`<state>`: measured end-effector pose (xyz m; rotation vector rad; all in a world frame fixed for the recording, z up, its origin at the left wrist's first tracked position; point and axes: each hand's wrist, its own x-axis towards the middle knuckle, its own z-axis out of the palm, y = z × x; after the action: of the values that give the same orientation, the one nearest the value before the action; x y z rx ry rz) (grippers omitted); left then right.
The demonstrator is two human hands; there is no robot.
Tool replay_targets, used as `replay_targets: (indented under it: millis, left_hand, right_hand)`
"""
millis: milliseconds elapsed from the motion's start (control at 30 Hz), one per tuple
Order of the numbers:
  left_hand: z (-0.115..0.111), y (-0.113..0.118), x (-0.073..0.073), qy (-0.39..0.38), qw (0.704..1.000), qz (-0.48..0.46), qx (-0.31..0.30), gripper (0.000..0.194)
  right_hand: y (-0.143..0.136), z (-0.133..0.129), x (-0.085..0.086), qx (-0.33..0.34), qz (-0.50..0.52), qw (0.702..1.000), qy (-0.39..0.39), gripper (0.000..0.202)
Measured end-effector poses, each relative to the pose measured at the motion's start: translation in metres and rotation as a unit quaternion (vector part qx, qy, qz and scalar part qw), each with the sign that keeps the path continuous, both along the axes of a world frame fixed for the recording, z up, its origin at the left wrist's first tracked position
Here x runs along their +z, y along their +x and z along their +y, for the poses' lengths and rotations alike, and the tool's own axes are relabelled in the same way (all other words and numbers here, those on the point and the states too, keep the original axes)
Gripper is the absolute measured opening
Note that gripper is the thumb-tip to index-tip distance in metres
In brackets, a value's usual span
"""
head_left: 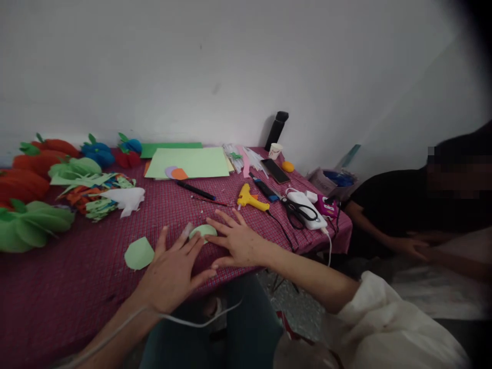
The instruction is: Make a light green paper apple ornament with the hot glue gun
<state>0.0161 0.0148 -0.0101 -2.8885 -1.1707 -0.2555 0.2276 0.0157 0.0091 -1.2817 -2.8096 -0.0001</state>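
A small light green paper piece (pixel 204 231) with a rounded edge lies flat on the checked red tablecloth. My left hand (pixel 171 269) is spread, its fingertips resting on that piece from the left. From the right, my right hand (pixel 241 240) also lies open, fingers apart, with fingertips on the piece. Both hands partly hide it. Beside my left hand sits another light green paper piece (pixel 139 253) with cut corners. Just beyond my right hand is a yellow glue gun (pixel 251 198), lying on its side.
Paper pumpkins (pixel 38 164) and paper strips (pixel 96 197) fill the left side. Light green sheets (pixel 192 163) lie along the wall. Black scissors (pixel 298 211), a utility knife (pixel 264 187), a phone (pixel 275 170) and a white power bank (pixel 306 209) stand to the right. A person (pixel 400 210) sits at far right.
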Motion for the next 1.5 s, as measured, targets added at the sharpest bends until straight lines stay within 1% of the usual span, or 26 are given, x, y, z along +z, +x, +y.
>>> replay_targets:
  millis: [133, 267, 367, 467, 600, 733, 933, 1067, 1233, 1367, 1500]
  left_hand:
    - [-0.003, -0.002, -0.003, -0.005, 1.0, 0.001, 0.005, 0.074]
    - [-0.002, -0.007, -0.007, -0.019, 1.0, -0.004, 0.005, 0.072]
    - [0.0, -0.008, -0.003, -0.023, 1.0, -0.011, 0.001, 0.071]
    - [-0.001, -0.007, 0.001, -0.005, 1.0, -0.025, 0.018, 0.073]
    - [-0.004, -0.008, 0.001, -0.001, 0.999, -0.026, 0.021, 0.078]
    - [-0.005, -0.011, -0.002, -0.002, 0.999, -0.026, 0.029, 0.076]
    - [-0.002, -0.011, 0.0, -0.009, 0.999, -0.033, 0.03, 0.075]
    - [0.002, -0.007, -0.005, -0.01, 0.999, -0.039, 0.029, 0.078]
    - [0.005, -0.006, -0.009, -0.027, 0.999, -0.026, 0.015, 0.077]
    - [0.004, -0.006, -0.007, -0.027, 0.999, -0.023, 0.017, 0.078]
    - [0.004, -0.002, 0.0, -0.014, 0.999, -0.016, 0.024, 0.077]
  right_hand:
    - [-0.003, -0.002, 0.002, 0.009, 0.007, 1.0, -0.008, 0.075]
    - [-0.004, -0.004, 0.008, 0.027, 0.025, 0.999, -0.022, 0.07]
    - [-0.005, -0.003, 0.012, 0.024, 0.038, 0.998, -0.044, 0.069]
    - [-0.006, 0.0, 0.014, 0.028, 0.048, 0.997, -0.047, 0.066]
    - [-0.008, 0.003, 0.01, 0.017, 0.049, 0.997, -0.059, 0.073]
    - [-0.008, 0.005, 0.004, 0.014, 0.047, 0.997, -0.056, 0.071]
    - [-0.008, 0.008, 0.001, 0.016, 0.045, 0.997, -0.061, 0.077]
    - [-0.01, 0.009, -0.001, 0.019, 0.049, 0.997, -0.056, 0.078]
    - [-0.007, 0.006, -0.001, 0.022, 0.053, 0.997, -0.059, 0.079]
    - [-0.003, 0.003, 0.001, 0.013, 0.059, 0.996, -0.063, 0.077]
    - [-0.001, 0.005, 0.003, 0.021, 0.074, 0.994, -0.072, 0.073]
